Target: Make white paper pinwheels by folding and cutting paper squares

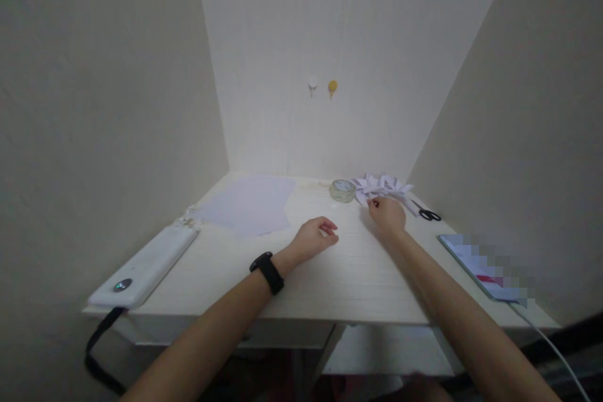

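Note:
My left hand rests on the white table near its middle, fingers loosely curled and apart, holding nothing. A black band sits on that wrist. My right hand reaches to the back right and pinches the edge of a pile of folded white paper pieces. A roll of clear tape lies just left of that pile. Black-handled scissors lie to the right of my right hand.
Flat white paper sheets lie at the back left. A white power strip with a black cable runs along the left edge. A phone with a white cable lies at the right edge. Walls close in on three sides.

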{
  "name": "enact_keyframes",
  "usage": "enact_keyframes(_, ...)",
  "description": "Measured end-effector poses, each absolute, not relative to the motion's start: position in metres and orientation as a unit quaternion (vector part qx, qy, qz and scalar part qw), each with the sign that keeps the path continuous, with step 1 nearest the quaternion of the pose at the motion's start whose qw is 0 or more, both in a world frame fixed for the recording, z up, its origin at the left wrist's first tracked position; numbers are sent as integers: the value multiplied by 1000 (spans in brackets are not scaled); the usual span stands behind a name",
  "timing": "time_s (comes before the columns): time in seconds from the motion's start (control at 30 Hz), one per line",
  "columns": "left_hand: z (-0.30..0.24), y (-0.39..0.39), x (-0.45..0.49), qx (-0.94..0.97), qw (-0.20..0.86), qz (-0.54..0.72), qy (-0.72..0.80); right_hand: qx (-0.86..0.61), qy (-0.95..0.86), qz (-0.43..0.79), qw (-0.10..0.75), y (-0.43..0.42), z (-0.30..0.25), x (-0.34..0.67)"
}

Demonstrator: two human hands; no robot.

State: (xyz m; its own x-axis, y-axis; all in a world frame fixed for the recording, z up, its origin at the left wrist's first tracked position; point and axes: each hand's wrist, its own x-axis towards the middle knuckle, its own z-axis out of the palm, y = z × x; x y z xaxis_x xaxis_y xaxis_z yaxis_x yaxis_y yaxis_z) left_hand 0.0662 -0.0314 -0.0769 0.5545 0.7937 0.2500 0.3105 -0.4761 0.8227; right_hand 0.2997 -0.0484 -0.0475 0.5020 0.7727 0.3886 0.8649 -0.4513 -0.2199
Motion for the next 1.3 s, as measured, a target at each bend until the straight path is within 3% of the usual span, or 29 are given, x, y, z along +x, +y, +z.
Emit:
enact_keyframes(0.17,-55,-18,17,869,205,301,334,-782,-585,-91,195,-72,-58,237)
enact_keyframes(0.43,-34,6,-48,868,120,96,473,-755,-618,-126,178,-92,-69,219)
enact_keyframes(0.67,-40,-3,-51,846,123,242,458,-763,-611,-123,171,-94,-73,223)
enact_keyframes(0.93,-10,-18,-51,846,-26,195,496,-753,-623,-125,171,-98,-72,222)
enact_keyframes(1.03,4,-16,-48,820,34,290,493,-755,-615,-118,193,-96,-74,224)
enact_keyframes(1.13,11,-14,-38,734,209,443,470,-737,-614,-58,277,-93,-75,226)
enact_keyframes(1.23,8,-16,-19,613,441,524,394,-643,-600,142,454,-86,-73,224)
enact_keyframes(1.3,-1,-17,-3,553,537,533,348,-552,-543,301,557,-79,-70,220)
